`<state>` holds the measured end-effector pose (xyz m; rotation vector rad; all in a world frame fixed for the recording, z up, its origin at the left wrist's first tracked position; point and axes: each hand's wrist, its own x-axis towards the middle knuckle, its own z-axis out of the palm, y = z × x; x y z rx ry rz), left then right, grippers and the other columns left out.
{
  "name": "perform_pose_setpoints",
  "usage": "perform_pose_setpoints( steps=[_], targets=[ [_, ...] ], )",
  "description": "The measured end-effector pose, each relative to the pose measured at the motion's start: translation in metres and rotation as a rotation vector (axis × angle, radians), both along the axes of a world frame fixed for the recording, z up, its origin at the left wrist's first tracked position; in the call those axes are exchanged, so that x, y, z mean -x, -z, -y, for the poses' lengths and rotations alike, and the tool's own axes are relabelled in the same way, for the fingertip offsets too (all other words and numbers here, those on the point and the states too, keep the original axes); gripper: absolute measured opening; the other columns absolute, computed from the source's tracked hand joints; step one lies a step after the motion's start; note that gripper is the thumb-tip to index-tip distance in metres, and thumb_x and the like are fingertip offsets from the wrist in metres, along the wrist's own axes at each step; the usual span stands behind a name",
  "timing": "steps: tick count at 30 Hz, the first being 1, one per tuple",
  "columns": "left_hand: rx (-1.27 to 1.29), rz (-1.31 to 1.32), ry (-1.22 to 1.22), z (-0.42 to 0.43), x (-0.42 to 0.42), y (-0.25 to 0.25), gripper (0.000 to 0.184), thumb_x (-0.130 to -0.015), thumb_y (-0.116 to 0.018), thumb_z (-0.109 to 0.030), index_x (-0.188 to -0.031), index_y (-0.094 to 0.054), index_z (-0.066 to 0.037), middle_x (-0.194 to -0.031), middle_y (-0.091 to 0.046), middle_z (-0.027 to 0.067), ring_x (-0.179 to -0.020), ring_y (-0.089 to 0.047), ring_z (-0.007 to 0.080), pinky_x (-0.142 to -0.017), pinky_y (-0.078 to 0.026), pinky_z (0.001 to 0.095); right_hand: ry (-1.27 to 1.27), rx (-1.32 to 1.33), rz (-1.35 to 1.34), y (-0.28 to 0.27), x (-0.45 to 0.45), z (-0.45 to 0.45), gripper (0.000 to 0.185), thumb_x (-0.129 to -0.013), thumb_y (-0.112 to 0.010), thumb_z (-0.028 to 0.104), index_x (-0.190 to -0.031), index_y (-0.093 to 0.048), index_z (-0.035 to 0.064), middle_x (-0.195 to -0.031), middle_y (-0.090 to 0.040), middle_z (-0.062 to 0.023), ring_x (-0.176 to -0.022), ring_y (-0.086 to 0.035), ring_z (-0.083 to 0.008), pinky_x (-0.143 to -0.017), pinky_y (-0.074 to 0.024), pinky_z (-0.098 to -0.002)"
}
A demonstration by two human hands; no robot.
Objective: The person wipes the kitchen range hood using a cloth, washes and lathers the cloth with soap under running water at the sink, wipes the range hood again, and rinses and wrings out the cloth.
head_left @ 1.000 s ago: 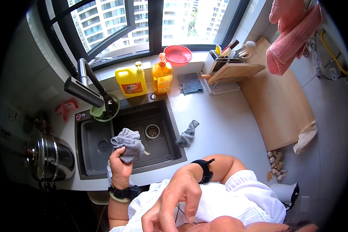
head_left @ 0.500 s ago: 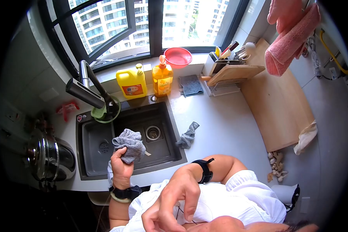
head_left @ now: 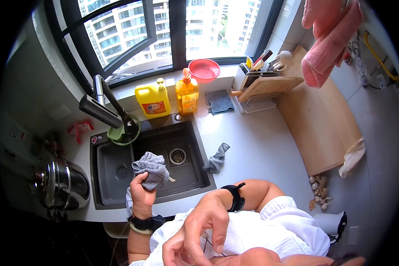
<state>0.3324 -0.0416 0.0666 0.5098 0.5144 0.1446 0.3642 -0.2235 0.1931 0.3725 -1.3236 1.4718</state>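
My left hand (head_left: 142, 193) grips a bunched grey cloth (head_left: 151, 170) above the dark double-bowl sink (head_left: 114, 205). A small pale tag hangs off the cloth's lower right side. My right hand (head_left: 201, 228) is raised close in front of my chest, its fingers bent but apart, with nothing visible in it. Thin dark cords (head_left: 207, 244) show behind it against the white shirt (head_left: 261, 228). Another grey cloth (head_left: 217, 158) lies crumpled on the counter, right of the sink.
Behind the sink stand a faucet (head_left: 101, 111), a yellow jug (head_left: 153, 98) and an orange pump bottle (head_left: 187, 94). A folded cloth (head_left: 220, 102), utensil rack (head_left: 252, 82) and wooden board (head_left: 321, 119) lie rightward. A metal pot (head_left: 60, 181) is at left; pink towels (head_left: 328, 48) hang above.
The view has shifted slightly, so the sink and counter sit a little lower and farther right. My left hand still grips the grey cloth; my right hand has barely moved.
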Motion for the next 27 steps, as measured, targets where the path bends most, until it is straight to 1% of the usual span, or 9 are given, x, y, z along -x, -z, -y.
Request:
perform_pose_setpoints(
  steps=[5, 9, 12, 17, 19, 21, 24, 26, 27],
  targets=[
    [0.016, 0.014, 0.012, 0.001, 0.000, -0.002, 0.033, -0.078, -0.052, -0.002, -0.110, -0.058, -0.005, -0.106, -0.063, 0.0074, -0.099, -0.060, 0.0247, -0.093, -0.045, 0.0396, -0.008, 0.001, -0.005, -0.004, 0.004, 0.000, 0.036, -0.088, -0.062, 0.013, -0.116, -0.053, -0.0077, -0.139, -0.030, -0.0269, -0.126, -0.034, -0.0352, -0.102, -0.0271, -0.0463],
    [0.012, 0.009, 0.003, -0.001, 0.003, 0.002, 0.033, -0.078, -0.052, -0.002, -0.111, -0.058, -0.005, -0.106, -0.063, 0.0073, -0.100, -0.059, 0.0248, -0.093, -0.045, 0.0401, 0.014, 0.137, -0.025, -0.021, 0.001, 0.013, 0.027, -0.081, -0.066, 0.006, -0.106, -0.060, 0.0018, -0.123, -0.042, -0.0149, -0.117, -0.038, -0.0275, -0.100, -0.0294, -0.0389],
    [0.016, 0.007, 0.005, 0.000, 0.002, 0.004, 0.033, -0.078, -0.052, -0.003, -0.111, -0.058, -0.005, -0.106, -0.062, 0.0074, -0.100, -0.059, 0.0249, -0.094, -0.045, 0.0404, 0.032, -0.023, -0.036, -0.001, 0.005, 0.000, 0.036, -0.087, -0.063, 0.011, -0.116, -0.053, -0.0081, -0.139, -0.030, -0.0269, -0.126, -0.034, -0.0358, -0.102, -0.0270, -0.0459],
    [0.005, 0.023, 0.013, 0.001, 0.003, 0.002, 0.033, -0.078, -0.052, -0.003, -0.110, -0.058, -0.005, -0.107, -0.062, 0.0080, -0.101, -0.059, 0.0252, -0.095, -0.044, 0.0400, -0.020, -0.018, -0.112, 0.002, 0.013, -0.001, 0.038, -0.087, -0.063, 0.009, -0.120, -0.052, -0.0049, -0.139, -0.030, -0.0270, -0.126, -0.034, -0.0354, -0.103, -0.0269, -0.0465],
    [0.010, 0.016, 0.005, 0.001, 0.002, 0.003, 0.034, -0.078, -0.052, -0.003, -0.111, -0.058, -0.004, -0.108, -0.062, 0.0087, -0.102, -0.059, 0.0255, -0.096, -0.044, 0.0400, 0.013, 0.023, -0.096, 0.002, 0.013, -0.001, 0.030, -0.086, -0.064, 0.011, -0.112, -0.055, -0.0010, -0.135, -0.033, -0.0236, -0.120, -0.039, -0.0325, -0.099, -0.0311, -0.0443],
    [0.004, 0.044, 0.027, 0.002, -0.001, 0.005, 0.035, -0.078, -0.051, -0.002, -0.112, -0.058, -0.003, -0.110, -0.062, 0.0094, -0.102, -0.059, 0.0259, -0.096, -0.044, 0.0400, 0.128, 0.105, 0.003, -0.013, -0.001, 0.010, 0.013, -0.083, -0.066, 0.012, -0.092, -0.061, 0.0044, -0.124, -0.040, -0.0174, -0.106, -0.048, -0.0269, -0.092, -0.0394, -0.0391],
    [0.112, 0.018, 0.056, -0.010, -0.002, 0.027, 0.037, -0.078, -0.050, -0.001, -0.114, -0.056, -0.001, -0.111, -0.062, 0.0108, -0.104, -0.059, 0.0263, -0.097, -0.044, 0.0400, 0.377, 0.471, 0.026, 0.007, -0.032, 0.017, 0.012, -0.081, -0.070, 0.013, -0.080, -0.060, 0.0060, -0.121, -0.045, -0.0163, -0.105, -0.053, -0.0258, -0.091, -0.0429, -0.0371],
    [0.063, 0.060, 0.056, -0.014, -0.006, 0.035, 0.038, -0.078, -0.050, -0.001, -0.115, -0.055, -0.001, -0.111, -0.061, 0.0110, -0.104, -0.059, 0.0262, -0.097, -0.044, 0.0404, 0.668, 0.684, 0.049, 0.044, -0.060, 0.023, 0.018, -0.079, -0.073, 0.015, -0.073, -0.058, 0.0073, -0.115, -0.051, -0.0142, -0.101, -0.056, -0.0225, -0.088, -0.0462, -0.0347],
    [0.053, 0.058, 0.031, -0.013, -0.007, 0.035, 0.039, -0.078, -0.050, 0.000, -0.116, -0.055, -0.001, -0.111, -0.061, 0.0110, -0.104, -0.059, 0.0262, -0.096, -0.044, 0.0401, 0.796, 0.727, 0.243, 0.059, -0.078, 0.030, 0.016, -0.079, -0.074, 0.016, -0.077, -0.062, 0.0056, -0.113, -0.053, -0.0138, -0.100, -0.057, -0.0222, -0.089, -0.0463, -0.0343]
  ],
)
